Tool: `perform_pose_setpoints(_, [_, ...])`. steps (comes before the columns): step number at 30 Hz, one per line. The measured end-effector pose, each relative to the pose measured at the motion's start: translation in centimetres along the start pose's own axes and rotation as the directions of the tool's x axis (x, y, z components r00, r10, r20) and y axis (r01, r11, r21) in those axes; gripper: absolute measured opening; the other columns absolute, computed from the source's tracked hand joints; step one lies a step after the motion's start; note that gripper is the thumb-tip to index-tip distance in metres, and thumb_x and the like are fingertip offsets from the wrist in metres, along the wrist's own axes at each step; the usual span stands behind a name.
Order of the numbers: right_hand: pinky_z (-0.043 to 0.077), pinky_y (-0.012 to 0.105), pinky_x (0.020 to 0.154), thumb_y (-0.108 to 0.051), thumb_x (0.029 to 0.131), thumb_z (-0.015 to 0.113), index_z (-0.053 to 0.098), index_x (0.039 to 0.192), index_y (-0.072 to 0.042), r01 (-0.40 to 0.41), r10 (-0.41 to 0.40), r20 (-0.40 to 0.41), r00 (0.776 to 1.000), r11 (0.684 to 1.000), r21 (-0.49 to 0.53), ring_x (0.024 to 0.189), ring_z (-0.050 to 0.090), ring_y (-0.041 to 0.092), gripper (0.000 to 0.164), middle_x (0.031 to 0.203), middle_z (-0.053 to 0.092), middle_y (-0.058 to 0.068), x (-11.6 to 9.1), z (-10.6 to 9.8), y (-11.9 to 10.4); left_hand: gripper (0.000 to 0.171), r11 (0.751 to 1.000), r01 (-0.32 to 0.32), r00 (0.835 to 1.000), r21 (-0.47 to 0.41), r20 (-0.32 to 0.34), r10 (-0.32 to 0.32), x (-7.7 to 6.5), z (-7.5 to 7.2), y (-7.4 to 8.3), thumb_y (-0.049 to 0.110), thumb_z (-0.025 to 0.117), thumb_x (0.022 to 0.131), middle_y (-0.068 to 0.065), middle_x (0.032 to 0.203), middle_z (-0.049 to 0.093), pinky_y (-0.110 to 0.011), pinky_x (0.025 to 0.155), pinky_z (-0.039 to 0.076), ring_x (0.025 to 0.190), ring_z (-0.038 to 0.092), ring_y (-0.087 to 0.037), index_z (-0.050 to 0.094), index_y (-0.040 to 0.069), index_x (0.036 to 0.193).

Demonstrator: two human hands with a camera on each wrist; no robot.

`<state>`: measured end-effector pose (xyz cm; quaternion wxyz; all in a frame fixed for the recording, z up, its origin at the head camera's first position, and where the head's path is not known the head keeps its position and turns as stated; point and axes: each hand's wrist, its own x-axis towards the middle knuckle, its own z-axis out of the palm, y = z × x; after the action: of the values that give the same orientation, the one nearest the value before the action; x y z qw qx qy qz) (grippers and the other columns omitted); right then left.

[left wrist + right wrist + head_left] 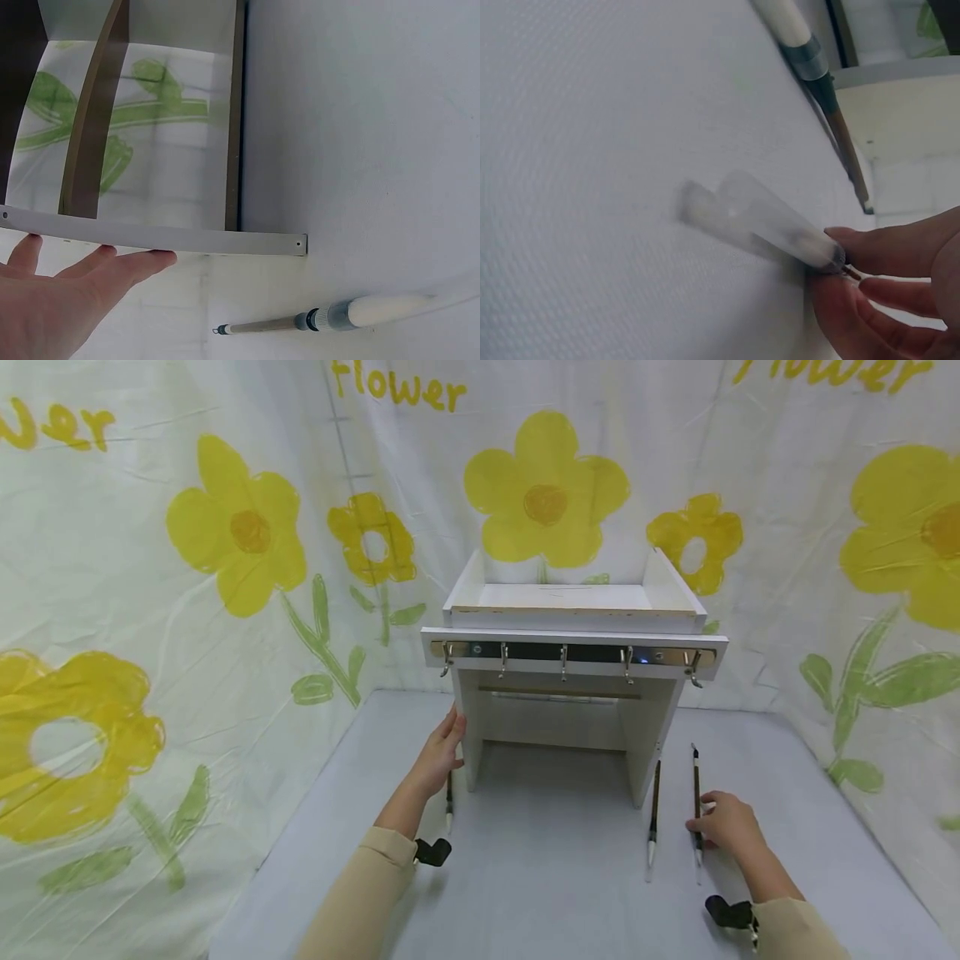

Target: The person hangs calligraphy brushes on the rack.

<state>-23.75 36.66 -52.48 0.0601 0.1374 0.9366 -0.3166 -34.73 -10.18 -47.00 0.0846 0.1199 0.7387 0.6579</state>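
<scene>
A white shelf unit (573, 624) with a rail of metal hooks (525, 650) stands on the table. Against its left side panel rests my left hand (437, 756), its fingers extended along the edge in the left wrist view. Beside that hand lies a writing brush (330, 317) with pale bristles. To the right of the shelf, my right hand (727, 823) pinches another brush (696, 777) between thumb and fingers, near its bristle end. A clear cap (769, 214) covers that brush's tip. Between this hand and the shelf lies one more brush (654, 814).
The white table surface (555, 885) extends in front of the shelf. White curtains (420, 452) printed with yellow flowers hang behind and on both sides. An open-topped tray section (566, 597) forms the shelf's upper part.
</scene>
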Motion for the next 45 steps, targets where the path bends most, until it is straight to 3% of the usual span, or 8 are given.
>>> perform_pose_setpoints(10, [0.059,0.036,0.065,-0.004,0.083,0.07,0.041,0.139,0.019,-0.01,0.008,0.021,1.0,0.998,0.062,0.062,0.069,0.017,0.067,0.114,0.061,0.039,0.2,-0.5,0.5,0.071,1.0,-0.016,1.0,-0.018,0.021,0.016,0.1,0.0,-0.1,0.06,0.038,0.103,-0.006,0.171,0.009,-0.072,0.107,0.036,0.154,0.016,-0.039,0.012,0.032,0.163])
perform_pose_setpoints(15, [0.059,0.035,0.062,-0.002,0.085,0.063,0.037,0.142,0.02,0.015,-0.018,0.025,1.0,0.996,0.089,0.075,0.068,0.023,0.067,0.119,0.059,0.041,0.0,-0.8,0.4,0.071,1.0,-0.014,1.0,-0.019,0.016,0.014,0.1,-0.1,0.0,0.059,0.037,0.104,-0.006,0.171,0.009,-0.072,0.107,0.036,0.154,0.017,-0.04,0.012,0.031,0.163])
perform_pose_setpoints(21, [0.061,0.038,0.066,-0.004,0.087,0.068,0.036,0.14,0.021,0.057,-0.058,0.001,0.998,0.989,0.139,0.087,0.066,0.032,0.067,0.111,0.062,0.036,-0.3,-1.1,0.0,0.072,1.0,0.0,1.0,-0.015,0.017,0.0,-0.1,-0.2,0.3,0.06,0.038,0.104,-0.005,0.171,0.007,-0.071,0.108,0.035,0.154,0.015,-0.039,0.011,0.031,0.164])
perform_pose_setpoints(24, [0.062,0.038,0.067,-0.005,0.091,0.066,0.029,0.142,0.022,0.068,-0.069,-0.002,0.998,0.979,0.194,0.088,0.07,0.03,0.068,0.116,0.06,0.037,-0.5,-1.0,0.1,0.072,1.0,0.0,1.0,-0.027,0.021,0.001,0.0,-0.1,0.3,0.059,0.04,0.103,-0.006,0.171,0.007,-0.071,0.108,0.035,0.154,0.015,-0.039,0.011,0.031,0.164])
perform_pose_setpoints(32, [0.063,0.038,0.067,0.006,0.097,0.044,0.014,0.145,0.019,0.128,-0.138,0.0,0.99,0.914,0.384,0.086,0.075,0.029,0.058,0.128,0.05,0.043,-1.7,-1.4,-0.3,0.07,1.0,-0.007,1.0,-0.015,0.025,0.007,0.1,-0.2,0.1,0.059,0.038,0.104,-0.006,0.171,0.01,-0.071,0.107,0.036,0.154,0.017,-0.039,0.013,0.032,0.163])
perform_pose_setpoints(39, [0.063,0.036,0.068,-0.002,0.108,0.034,0.018,0.143,0.013,0.203,-0.195,-0.059,0.979,0.895,0.397,0.086,0.076,0.029,0.042,0.125,0.054,0.041,-2.9,-1.9,-1.4,0.07,1.0,-0.01,1.0,-0.029,0.021,0.01,0.2,-0.2,0.2,0.058,0.038,0.104,-0.006,0.171,0.011,-0.072,0.107,0.035,0.154,0.017,-0.04,0.013,0.031,0.163])
perform_pose_setpoints(45, [0.063,0.034,0.069,-0.007,0.11,0.031,0.019,0.143,0.011,0.237,-0.211,-0.109,0.971,0.891,0.386,0.087,0.076,0.029,0.039,0.122,0.056,0.039,-3.7,-1.9,-2.2,0.07,0.999,-0.004,1.0,-0.031,0.024,0.005,0.0,-0.2,0.2,0.058,0.039,0.104,-0.006,0.171,0.01,-0.071,0.108,0.035,0.154,0.016,-0.04,0.013,0.031,0.163])
